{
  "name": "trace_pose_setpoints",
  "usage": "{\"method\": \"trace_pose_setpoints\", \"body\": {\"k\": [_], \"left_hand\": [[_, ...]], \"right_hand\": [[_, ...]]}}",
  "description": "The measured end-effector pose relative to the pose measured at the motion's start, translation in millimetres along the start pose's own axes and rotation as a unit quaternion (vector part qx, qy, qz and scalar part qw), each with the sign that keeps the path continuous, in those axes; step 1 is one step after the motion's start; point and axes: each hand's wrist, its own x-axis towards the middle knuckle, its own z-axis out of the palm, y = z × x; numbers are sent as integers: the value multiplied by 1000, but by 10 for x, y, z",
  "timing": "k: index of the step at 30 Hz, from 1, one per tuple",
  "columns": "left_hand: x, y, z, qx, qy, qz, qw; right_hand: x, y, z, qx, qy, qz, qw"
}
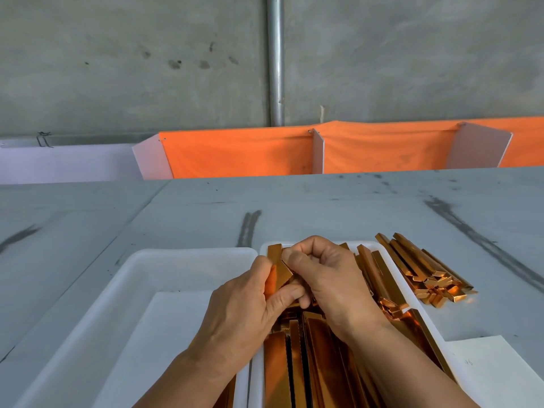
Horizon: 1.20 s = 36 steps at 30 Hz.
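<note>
Far left of your grips sits the white tray (141, 260), holding only a pale sheet (176, 334). It looks like the place kept free for finished pieces, within easy reach of your left side.

Your left grip (235, 313) is closed on the lower part of the copper strip (279, 269), thumb and fingers curled round it. It seems to be anchoring the strip so the card does not twist while the other end is worked. The strip stands raised, just above the near-left corner of the stock, and both grips meet on it.

Your right grip (326, 278) pinches the strip's upper end with bent fingers. This is most likely to press a fold, though the crease itself is hidden behind your knuckles.

Directly below both grips lies the second tray (258, 381), packed with flat copper strips (321, 363) running lengthwise toward you. That way the next one can be lifted without shifting your arms.

Right of your right grip, outside that tray, the folded pieces (429, 278) lie heaped on the bench (323, 207), apart from the flat stock so the two never mix. Nearer you on that side lies a sheet of paper (485, 366) with a small pencilled mark that is too faint to read.
</note>
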Motion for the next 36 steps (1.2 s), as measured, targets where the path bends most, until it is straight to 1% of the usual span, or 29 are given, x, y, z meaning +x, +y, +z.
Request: {"method": "trace_pose_setpoints", "body": {"k": [4,9,15,17,22,26,31,36], "left_hand": [[4,13,-7,-4,1,1,1000],[4,30,-19,-10,-3,-3,1000],[18,17,-20,17,-8,-14,1000],[24,2,-22,29,-4,-25,999],[25,-31,-18,54,4,-36,998],[33,-31,-29,59,4,-51,997],[32,-33,-34,60,6,-67,996],[29,-60,-49,80,3,-82,993]], "right_hand": [[0,-2,-2,1,0,-2,1000],[-7,-26,-18,28,-18,10,999],[-48,-10,12,-71,6,-58,996],[-66,-21,16,-77,-3,-67,995],[-51,-30,-4,-49,-20,-34,998],[-55,-38,19,-60,-19,-50,997],[-82,-32,27,-107,-30,-82,990],[-87,8,77,-116,-22,-82,990]]}}
